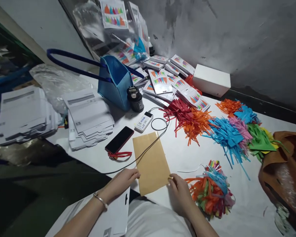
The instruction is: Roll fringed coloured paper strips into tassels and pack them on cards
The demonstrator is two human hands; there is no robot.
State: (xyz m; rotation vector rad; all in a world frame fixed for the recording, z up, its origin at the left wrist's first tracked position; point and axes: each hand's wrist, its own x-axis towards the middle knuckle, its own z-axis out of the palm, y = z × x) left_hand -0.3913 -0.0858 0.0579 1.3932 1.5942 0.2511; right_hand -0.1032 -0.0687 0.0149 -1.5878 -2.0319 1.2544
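Lay at the near edge of the white table (185, 154): brown paper sheet (152, 164), squarely between left hand (123, 180) and right hand (181, 190). Pointed lengthwise away from the body, far end angled slightly left. Was about equally near to both hands, with one at each long edge, toward the near end. Was pinched lightly there between thumb and fingers on either side; could not tell fingertip placement underneath. Bore the black cable (148, 149) across the far half. Located farther out: phone (119, 140) beyond the left hand, tassel bundle (213, 192) beside the right.
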